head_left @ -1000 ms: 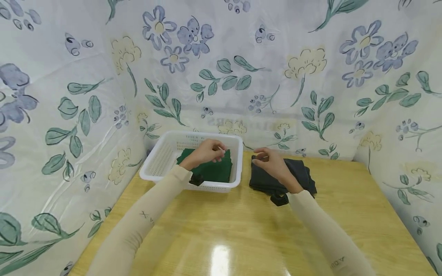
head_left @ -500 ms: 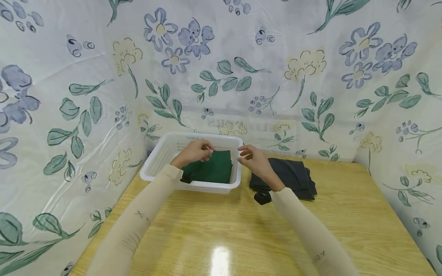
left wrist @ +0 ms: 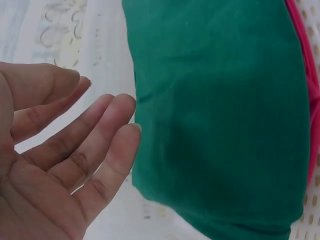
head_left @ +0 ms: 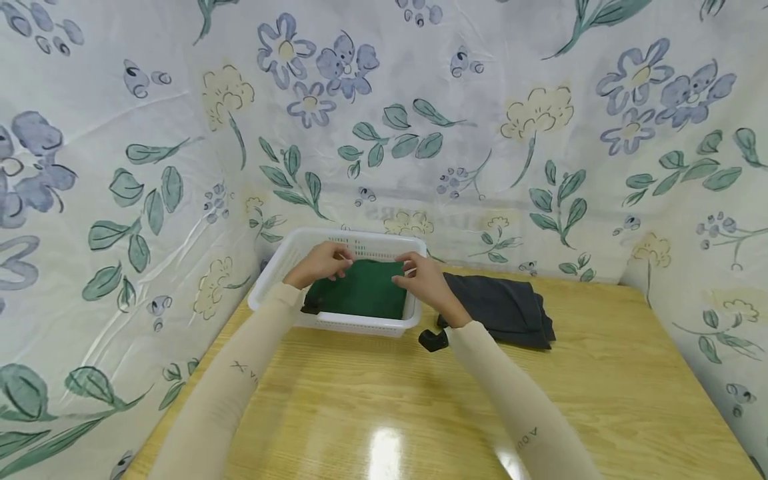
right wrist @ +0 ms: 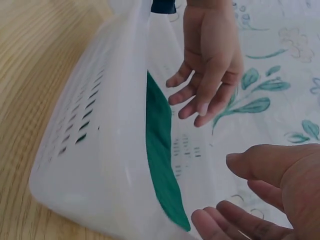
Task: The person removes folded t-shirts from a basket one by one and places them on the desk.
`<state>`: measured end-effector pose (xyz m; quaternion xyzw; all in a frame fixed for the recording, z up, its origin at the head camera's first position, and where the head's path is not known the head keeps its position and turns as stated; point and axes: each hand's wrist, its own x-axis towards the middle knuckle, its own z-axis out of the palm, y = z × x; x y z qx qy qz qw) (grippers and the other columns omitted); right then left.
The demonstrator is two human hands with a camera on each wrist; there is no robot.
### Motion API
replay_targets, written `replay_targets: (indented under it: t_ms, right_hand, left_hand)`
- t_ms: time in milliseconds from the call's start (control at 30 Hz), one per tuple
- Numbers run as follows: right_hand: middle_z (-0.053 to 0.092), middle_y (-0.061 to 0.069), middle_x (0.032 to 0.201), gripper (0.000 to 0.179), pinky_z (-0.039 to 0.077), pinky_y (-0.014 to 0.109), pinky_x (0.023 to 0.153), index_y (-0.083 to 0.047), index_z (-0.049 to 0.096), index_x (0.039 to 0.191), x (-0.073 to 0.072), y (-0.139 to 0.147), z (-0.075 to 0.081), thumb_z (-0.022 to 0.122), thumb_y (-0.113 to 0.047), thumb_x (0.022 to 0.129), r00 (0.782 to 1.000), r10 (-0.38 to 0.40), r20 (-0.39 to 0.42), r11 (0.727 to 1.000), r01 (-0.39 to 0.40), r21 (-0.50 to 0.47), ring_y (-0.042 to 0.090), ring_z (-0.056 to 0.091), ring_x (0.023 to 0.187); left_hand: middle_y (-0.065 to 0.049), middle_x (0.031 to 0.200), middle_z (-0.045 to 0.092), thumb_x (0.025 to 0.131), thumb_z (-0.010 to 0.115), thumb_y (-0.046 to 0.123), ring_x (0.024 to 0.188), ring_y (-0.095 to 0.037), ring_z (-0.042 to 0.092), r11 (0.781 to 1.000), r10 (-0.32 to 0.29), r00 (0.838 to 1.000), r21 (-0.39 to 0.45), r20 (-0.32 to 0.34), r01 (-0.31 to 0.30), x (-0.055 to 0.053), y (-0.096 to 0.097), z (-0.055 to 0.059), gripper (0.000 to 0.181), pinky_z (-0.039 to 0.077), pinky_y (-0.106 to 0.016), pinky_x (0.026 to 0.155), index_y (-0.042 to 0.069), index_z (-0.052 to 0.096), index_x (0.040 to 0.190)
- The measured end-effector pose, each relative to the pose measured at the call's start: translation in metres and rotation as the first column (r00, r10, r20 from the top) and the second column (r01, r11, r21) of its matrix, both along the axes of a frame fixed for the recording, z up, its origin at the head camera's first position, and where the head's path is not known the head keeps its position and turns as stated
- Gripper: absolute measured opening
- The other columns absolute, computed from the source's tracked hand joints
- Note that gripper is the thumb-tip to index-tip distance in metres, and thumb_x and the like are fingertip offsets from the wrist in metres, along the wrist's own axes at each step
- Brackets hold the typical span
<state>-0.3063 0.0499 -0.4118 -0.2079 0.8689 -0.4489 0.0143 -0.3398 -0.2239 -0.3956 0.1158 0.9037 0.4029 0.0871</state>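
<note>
A white slotted basket (head_left: 273,283) stands at the back left of the table. In it lies a folded green cloth (head_left: 366,297). A pink edge (left wrist: 313,100) shows under the green cloth (left wrist: 220,115) in the left wrist view. My left hand (head_left: 323,262) hovers over the cloth's far left corner, its fingers (left wrist: 100,132) loosely straight and holding nothing. My right hand (head_left: 420,280) is above the basket's right rim by the cloth's far right corner, its fingers (right wrist: 240,212) relaxed and empty. The basket wall (right wrist: 110,145) fills the right wrist view.
A stack of folded dark grey cloth (head_left: 504,308) lies on the wooden table (head_left: 420,413) just right of the basket. Flowered sheeting (head_left: 456,120) walls the table at the back and on both sides.
My right hand has moved left from the dark grey stack to the basket's right rim. My left hand has shifted left and farther back over the green cloth.
</note>
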Motion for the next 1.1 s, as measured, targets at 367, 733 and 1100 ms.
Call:
replay_targets:
  t_ms: [367,733,1100]
  right_hand:
    - [0.059,0.02,0.137,0.047,0.053,0.048,0.095,-0.009,0.056,0.144,0.0,-0.023,-0.001,0.071,-0.018,0.1,0.999,0.026,0.035,0.99,-0.03,0.134,0.035,0.059,0.122]
    - [0.049,0.026,0.141,0.062,0.05,0.048,0.096,-0.009,0.043,0.154,0.007,-0.049,-0.001,0.07,-0.025,0.1,0.997,0.021,0.075,0.915,-0.05,0.4,0.038,0.05,0.127]
    - [0.044,0.03,0.15,0.065,0.04,0.055,0.111,-0.005,0.04,0.155,0.0,-0.057,-0.004,0.068,-0.027,0.101,0.982,-0.049,0.18,0.922,-0.025,0.386,0.047,0.039,0.14]
  left_hand:
    - [-0.024,0.126,0.064,0.107,0.056,0.013,0.095,-0.032,0.066,0.996,0.051,0.997,-0.082,0.051,-0.046,-0.008,-0.015,-0.005,0.031,0.058,-0.038,0.074,-0.008,0.064,0.128]
    - [-0.021,0.117,0.064,0.104,0.058,0.013,0.088,-0.025,0.058,0.973,0.104,0.993,-0.214,0.063,-0.088,-0.011,-0.027,-0.009,0.028,0.053,-0.037,0.076,-0.007,0.066,0.122]
    - [-0.025,0.131,0.057,0.107,0.055,0.013,0.11,-0.035,0.059,0.979,0.078,0.979,-0.202,0.19,-0.039,-0.006,-0.031,-0.005,0.029,0.057,-0.05,0.087,-0.005,0.06,0.129]
